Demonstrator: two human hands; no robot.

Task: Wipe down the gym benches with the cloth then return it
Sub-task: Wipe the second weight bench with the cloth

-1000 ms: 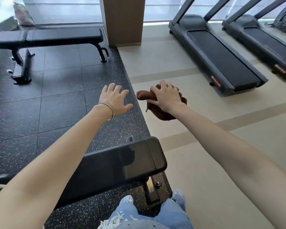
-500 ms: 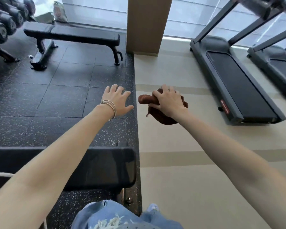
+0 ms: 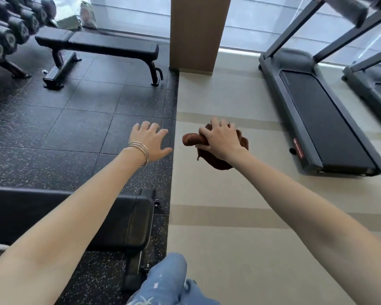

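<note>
**Cloth carried in the right hand, past the near bench**

At the bottom edge a knee in torn blue jeans (image 3: 167, 280) is raised over the seam where the black speckled rubber floor (image 3: 53, 128) meets the beige floor (image 3: 229, 216). Just left of it stands the near bench (image 3: 123, 219), whose padded end sits further left in the frame than it did a second ago, partly hidden by the left forearm.

Both arms reach forward, posed much as in the earlier frames. The left hand (image 3: 150, 139) is released, with its fingers spread, palm down, holding nothing. Thin silver bangles (image 3: 141, 150) circle its wrist. The right hand (image 3: 220, 139) grasps the brown cloth (image 3: 191, 139), which is bunched under the palm. One rolled end sticks out to the left and the rest hangs below the wrist, in the air over the beige floor.

Beyond the hands, the far bench (image 3: 110, 46) stands on the rubber floor in front of the window. It looks larger and nearer than a second ago. The dumbbell rack (image 3: 7, 34) at top left was out of sight a second ago and now shows several rows. A brown pillar (image 3: 198, 31) rises just right of the far bench.

On the right, a treadmill (image 3: 321, 119) lies on the beige floor, with a second treadmill (image 3: 378, 84) beside it. A red label (image 3: 298, 148) on the first one's side rail carries white writing that is too small to read.
</note>
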